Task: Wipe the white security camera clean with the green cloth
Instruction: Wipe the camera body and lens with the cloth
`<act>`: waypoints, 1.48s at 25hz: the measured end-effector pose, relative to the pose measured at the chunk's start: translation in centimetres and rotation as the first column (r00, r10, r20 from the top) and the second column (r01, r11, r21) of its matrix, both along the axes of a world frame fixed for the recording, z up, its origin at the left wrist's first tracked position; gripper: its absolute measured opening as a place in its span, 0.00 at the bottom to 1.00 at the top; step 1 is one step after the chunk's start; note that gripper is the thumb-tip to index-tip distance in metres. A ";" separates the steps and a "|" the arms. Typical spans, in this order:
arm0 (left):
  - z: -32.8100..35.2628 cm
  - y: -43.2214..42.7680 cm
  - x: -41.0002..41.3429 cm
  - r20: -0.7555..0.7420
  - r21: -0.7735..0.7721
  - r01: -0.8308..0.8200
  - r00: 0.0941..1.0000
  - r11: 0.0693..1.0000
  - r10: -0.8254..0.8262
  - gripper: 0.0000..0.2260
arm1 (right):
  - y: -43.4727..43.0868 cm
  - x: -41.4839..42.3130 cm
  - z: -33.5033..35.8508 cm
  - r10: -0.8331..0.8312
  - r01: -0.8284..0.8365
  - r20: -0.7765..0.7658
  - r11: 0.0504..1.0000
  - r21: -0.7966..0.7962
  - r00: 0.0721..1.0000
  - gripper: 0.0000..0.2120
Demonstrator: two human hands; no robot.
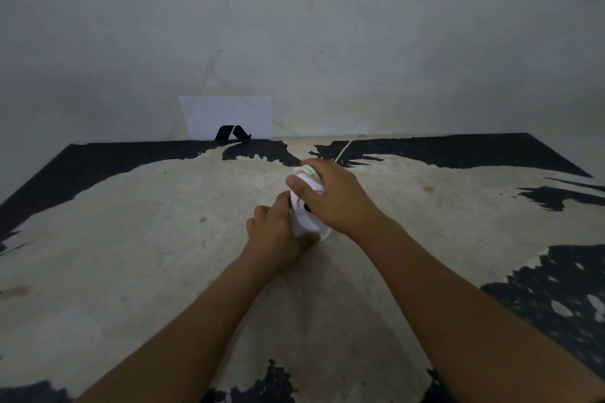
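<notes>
Two bare forearms reach in from the near edge over a worn tabletop (163, 239), its pale beige surface showing through ragged patches of black coating along the far edge and at both near corners. Both arms meet at a small white plastic security camera (306, 216), which stands on its round base a little beyond the middle of the table and slightly to the right.

On the near left side of the camera, the left hand (278, 235) wraps its lower body, fingers curled around the side and the thumb lying along the base, closed firmly on it. From the right, the right hand (334, 193) covers the top of the camera, thumb pressed across the front of the white head, fingers bent over the crown. A bunched pale green cloth (307, 169) peeks out under those fingers at the far top of the camera, pinned between the hand and the housing. A dark lens spot shows on the camera's front, just under the right thumb.

Behind the camera, a thin white cord (345, 147) runs off toward the far edge of the table; it appears to come from the camera, though the hand hides the join. Farther back and to the left of the camera, a white paper sheet with a black angular logo (226, 118) leans against the grey plastered wall (360, 26)
</notes>
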State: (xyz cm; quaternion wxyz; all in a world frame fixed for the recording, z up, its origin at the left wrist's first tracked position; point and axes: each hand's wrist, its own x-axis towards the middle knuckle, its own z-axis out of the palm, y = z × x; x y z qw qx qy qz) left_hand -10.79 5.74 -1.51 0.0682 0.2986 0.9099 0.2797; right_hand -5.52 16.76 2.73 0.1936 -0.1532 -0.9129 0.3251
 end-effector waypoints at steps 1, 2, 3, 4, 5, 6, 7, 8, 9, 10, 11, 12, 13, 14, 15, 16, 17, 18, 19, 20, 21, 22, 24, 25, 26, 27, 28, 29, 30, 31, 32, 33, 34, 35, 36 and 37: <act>0.0 -0.1 0.0 -0.017 0.002 0.008 1.000 1.000 -0.008 0.37 | -0.2 0.3 -0.5 -0.037 0.036 -0.006 0.998 -0.057 0.999 0.29; 0.0 0.0 -0.1 -0.030 -0.010 0.019 0.999 1.000 -0.019 0.36 | -0.6 0.7 -1.0 -0.058 0.056 -0.020 0.994 -0.097 0.998 0.31; 0.1 0.0 -0.2 -0.033 -0.027 0.026 0.999 0.999 -0.027 0.34 | -1.2 1.2 -1.4 -0.060 0.055 -0.043 0.993 -0.103 0.997 0.32; 0.1 0.1 -0.3 -0.027 -0.042 0.025 0.999 0.999 -0.026 0.32 | -1.9 1.7 -1.7 -0.045 0.042 -0.065 0.998 -0.048 0.997 0.33; 0.1 0.1 -0.4 -0.025 -0.042 0.022 0.999 0.999 -0.023 0.28 | -2.5 2.1 -1.7 -0.032 0.036 -0.065 0.997 0.068 0.997 0.34; -0.1 0.2 -0.5 -0.026 -0.030 0.016 1.000 0.999 -0.017 0.25 | -3.0 2.1 -1.6 -0.029 0.038 -0.048 0.977 0.211 0.998 0.35; -0.3 0.4 -0.7 -0.035 -0.019 0.013 0.999 1.000 -0.013 0.23 | -3.4 1.9 -1.2 -0.038 0.041 -0.018 0.941 0.337 0.999 0.35; -0.5 0.5 -0.8 -0.051 -0.017 0.011 0.999 1.000 -0.011 0.21 | -3.5 1.5 -0.8 -0.048 0.033 0.026 0.910 0.413 0.999 0.36; -0.6 0.6 -0.8 -0.068 -0.025 0.009 0.998 1.000 -0.010 0.21 | -3.4 0.8 -0.3 -0.049 0.011 0.074 0.896 0.444 0.996 0.36; -0.7 0.6 -0.8 -0.081 -0.045 0.011 0.997 0.999 -0.015 0.23 | -3.1 0.2 0.3 -0.040 -0.015 0.117 0.901 0.433 0.992 0.36; -0.7 0.5 -0.7 -0.093 -0.067 0.025 0.995 0.997 -0.031 0.26 | -2.8 -0.4 0.9 -0.031 -0.028 0.149 0.925 0.379 0.988 0.35; -0.8 0.4 -0.8 -0.084 -0.073 0.042 0.995 0.996 -0.048 0.30 | -2.3 -0.8 1.5 -0.021 -0.025 0.158 0.958 0.286 0.987 0.34; -0.6 0.2 -0.6 -0.060 -0.051 0.056 0.996 0.997 -0.059 0.34 | -1.8 -1.1 2.0 -0.024 -0.001 0.147 0.986 0.165 0.989 0.33; -0.8 0.0 -0.6 -0.036 -0.011 0.058 0.998 0.998 -0.059 0.36 | -1.3 -1.1 2.4 -0.041 0.038 0.128 0.999 0.025 0.991 0.32; -0.8 -0.1 -0.5 -0.029 0.031 0.058 0.998 0.998 -0.057 0.36 | -0.9 -0.9 2.4 -0.073 0.087 0.114 0.988 -0.124 0.991 0.32; -0.9 -0.2 -0.5 -0.029 0.059 0.052 0.998 0.997 -0.051 0.36 | -0.6 -0.6 2.2 -0.112 0.137 0.110 0.956 -0.259 0.988 0.31; -1.0 -0.2 -0.5 -0.029 0.075 0.049 0.998 0.996 -0.047 0.36 | -0.5 -0.1 1.6 -0.145 0.172 0.103 0.922 -0.347 0.984 0.30; -1.0 -0.1 -0.6 -0.030 0.084 0.049 0.998 0.995 -0.046 0.36 | -0.6 0.4 0.7 -0.164 0.183 0.082 0.901 -0.394 0.983 0.30; -1.0 -0.1 -0.6 -0.026 0.086 0.049 0.999 0.995 -0.047 0.35 | -0.9 1.0 -0.1 -0.175 0.175 0.040 0.894 -0.411 0.984 0.29; -1.0 -0.1 -0.6 -0.024 0.087 0.050 0.999 0.995 -0.048 0.35 | -1.5 1.6 -0.7 -0.177 0.158 -0.011 0.900 -0.405 0.984 0.27; -0.9 0.0 -0.6 -0.025 0.083 0.050 0.999 0.995 -0.048 0.35 | -1.9 2.0 -1.1 -0.179 0.145 -0.063 0.921 -0.361 0.982 0.27; -0.8 0.0 -0.6 -0.027 0.072 0.049 0.999 0.996 -0.047 0.35 | -2.1 2.2 -1.5 -0.168 0.133 -0.108 0.951 -0.279 0.980 0.27; -0.5 0.2 -0.5 -0.035 0.023 0.061 0.998 0.998 -0.060 0.33 | -2.2 2.0 -1.6 -0.096 0.092 -0.131 0.995 -0.039 0.987 0.31; -0.3 0.3 -0.5 -0.045 0.001 0.070 0.997 0.998 -0.070 0.32 | -2.1 1.6 -1.4 -0.054 0.060 -0.113 0.997 0.055 0.992 0.32; -0.3 0.3 -0.5 -0.052 -0.011 0.074 0.996 0.997 -0.075 0.31 | -2.0 1.1 -1.0 -0.024 0.032 -0.086 0.996 0.082 0.996 0.31; -0.3 0.3 -0.5 -0.051 -0.012 0.071 0.996 0.997 -0.072 0.32 | -1.8 0.8 -0.5 -0.012 0.014 -0.058 0.999 0.042 0.998 0.30; -0.4 0.2 -0.5 -0.037 -0.002 0.062 0.997 0.998 -0.062 0.33 | -1.6 0.6 0.1 -0.015 0.013 -0.033 0.999 -0.044 0.999 0.29; -0.5 0.2 -0.5 -0.022 0.013 0.051 0.998 0.999 -0.050 0.35 | -1.3 0.6 0.6 -0.029 0.026 -0.013 0.987 -0.156 0.999 0.28; -0.7 0.1 -0.6 -0.018 0.028 0.043 0.999 0.999 -0.042 0.36 | -0.9 0.7 0.6 -0.046 0.047 0.009 0.964 -0.261 0.999 0.27; -0.8 0.1 -0.6 -0.022 0.036 0.039 0.999 0.999 -0.038 0.36 | -0.7 1.2 0.5 -0.063 0.071 0.034 0.938 -0.340 0.997 0.28; -0.9 0.1 -0.6 -0.038 0.040 0.035 0.999 0.999 -0.034 0.37 | -0.5 1.8 0.1 -0.080 0.096 0.058 0.918 -0.384 0.995 0.29; -1.0 0.1 -0.6 -0.056 0.039 0.031 0.998 0.999 -0.029 0.37 | -0.6 2.4 -0.4 -0.087 0.111 0.079 0.912 -0.394 0.993 0.30; -1.0 0.1 -0.6 -0.071 0.040 0.026 0.997 0.999 -0.023 0.38 | -0.6 3.0 -1.1 -0.098 0.129 0.101 0.920 -0.371 0.990 0.30; -1.1 0.1 -0.6 -0.080 0.043 0.022 0.997 0.999 -0.019 0.38 | -0.5 3.6 -1.8 -0.117 0.155 0.135 0.935 -0.319 0.984 0.27; -1.2 0.2 -0.6 -0.079 0.048 0.026 0.997 0.999 -0.022 0.38 | -0.5 4.1 -2.5 -0.142 0.183 0.173 0.952 -0.247 0.975 0.21; -1.1 0.2 -0.5 -0.067 0.054 0.032 0.997 0.998 -0.028 0.38 | -0.5 4.7 -2.7 -0.168 0.203 0.206 0.965 -0.163 0.964 0.13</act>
